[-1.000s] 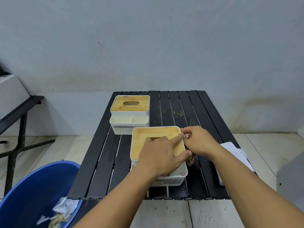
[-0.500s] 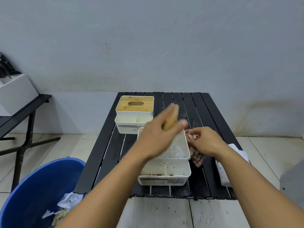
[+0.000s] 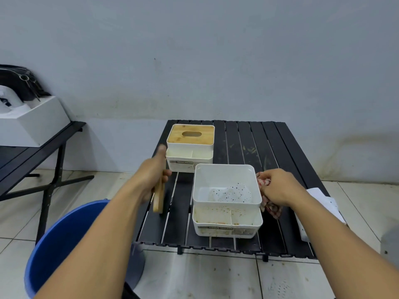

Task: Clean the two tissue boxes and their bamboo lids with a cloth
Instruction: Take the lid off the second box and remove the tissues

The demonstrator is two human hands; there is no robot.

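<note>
The white plastic tissue box (image 3: 226, 230) nearest the person stands by the front edge of the black slatted worktop (image 3: 248, 147). Its lid is off, so its speckled inside and stained front tray lie open to wiping. To its left, the left hand (image 3: 151, 178) curls round the flat bamboo lid (image 3: 158, 200) and holds it on edge, clear of the box (likely to keep the opening free); whether its lower end touches the worktop cannot be told. Just right of the box, the right hand (image 3: 278, 188) pinches a bunched red-and-white checked cloth (image 3: 269, 207) against the box's wall, well placed to go inside. Farther back, the second white tissue box (image 3: 190, 157) has its slotted bamboo lid (image 3: 191, 138) on and is not yet opened.
</note>
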